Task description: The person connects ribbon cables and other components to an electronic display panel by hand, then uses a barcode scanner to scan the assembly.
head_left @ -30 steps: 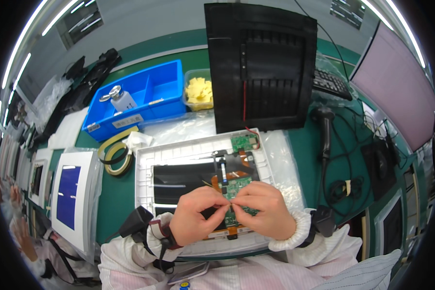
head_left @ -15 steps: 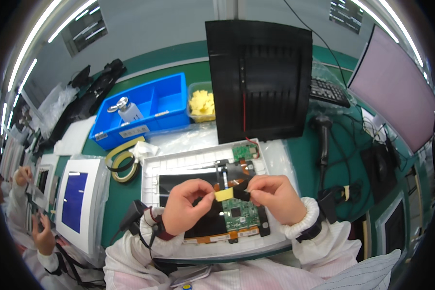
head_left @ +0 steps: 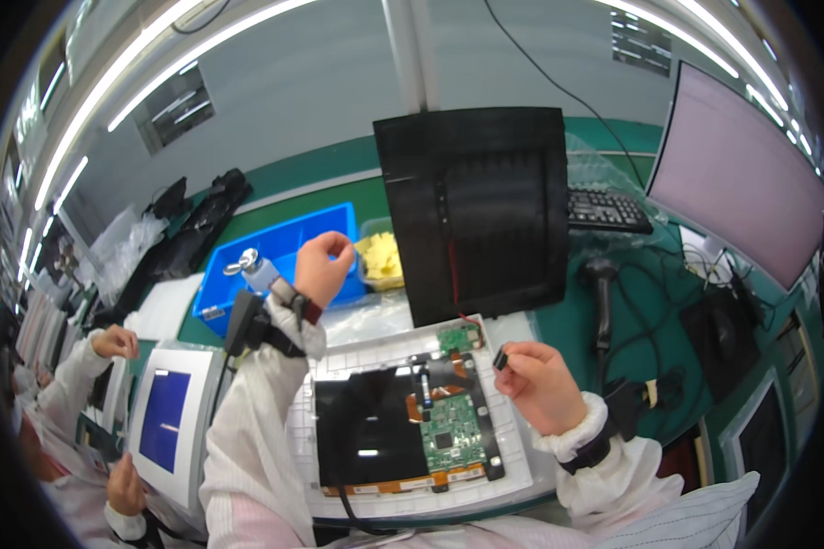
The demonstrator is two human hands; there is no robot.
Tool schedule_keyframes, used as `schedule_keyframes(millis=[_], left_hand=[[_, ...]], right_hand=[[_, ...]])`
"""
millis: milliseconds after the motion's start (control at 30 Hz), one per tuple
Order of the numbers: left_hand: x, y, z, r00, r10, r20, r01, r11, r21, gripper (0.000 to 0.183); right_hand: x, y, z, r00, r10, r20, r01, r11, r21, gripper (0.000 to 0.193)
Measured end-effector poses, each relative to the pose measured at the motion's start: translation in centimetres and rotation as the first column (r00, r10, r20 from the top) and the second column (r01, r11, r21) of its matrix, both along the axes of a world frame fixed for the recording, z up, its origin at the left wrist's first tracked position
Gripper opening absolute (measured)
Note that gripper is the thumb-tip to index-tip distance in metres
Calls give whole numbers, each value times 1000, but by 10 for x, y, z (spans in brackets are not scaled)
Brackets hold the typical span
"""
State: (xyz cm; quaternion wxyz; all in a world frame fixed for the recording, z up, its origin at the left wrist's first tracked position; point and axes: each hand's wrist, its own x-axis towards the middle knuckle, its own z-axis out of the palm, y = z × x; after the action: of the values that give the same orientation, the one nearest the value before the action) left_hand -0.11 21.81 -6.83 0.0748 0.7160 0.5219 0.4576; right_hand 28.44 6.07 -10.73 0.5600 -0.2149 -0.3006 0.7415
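Observation:
My left hand (head_left: 323,267) is raised over the right end of the blue bin, its thumb and forefinger pinched. A bit of yellow tab (head_left: 361,245) shows at the fingertips, against the yellow pieces (head_left: 382,259) in a clear tub. My right hand (head_left: 542,384) pinches a small black piece of tape (head_left: 501,360) above the right edge of a white panel housing (head_left: 515,448). Inside that housing lie a black sheet (head_left: 371,425), a green circuit board (head_left: 455,435) and orange flat cables (head_left: 403,485).
A black panel (head_left: 485,210) stands upright behind the housing, with a red wire (head_left: 455,274). The blue bin (head_left: 275,233) holds a pump bottle (head_left: 259,272). To the right are a scanner (head_left: 601,302), keyboard (head_left: 604,210) and monitor (head_left: 732,174). A co-worker's hands (head_left: 125,485) work at left.
My hands have separated: the left has swung up and away to the tub of yellow pieces. My right hand has moved slightly right with the black tape. The view has tilted upward.

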Motion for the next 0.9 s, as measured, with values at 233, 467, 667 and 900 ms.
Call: schedule_keyframes(millis=[233,467,667,900], left_hand=[[5,40,-30,908,102,-406,-59,991,117,23],[59,-71,5,944,-313,-104,306,949,-81,7],[87,-158,8,836,-429,-344,466,884,30,23],[89,-170,-5,850,-283,-445,379,914,143,17]], right_hand=[[-9,1,0,999,6,52,-2,998,-62,11],[-17,-2,-5,942,-74,328,54,996,72,11],[-31,-15,-7,851,-171,496,71,974,214,11],[-36,-19,-13,777,-241,582,27,936,351,9]])
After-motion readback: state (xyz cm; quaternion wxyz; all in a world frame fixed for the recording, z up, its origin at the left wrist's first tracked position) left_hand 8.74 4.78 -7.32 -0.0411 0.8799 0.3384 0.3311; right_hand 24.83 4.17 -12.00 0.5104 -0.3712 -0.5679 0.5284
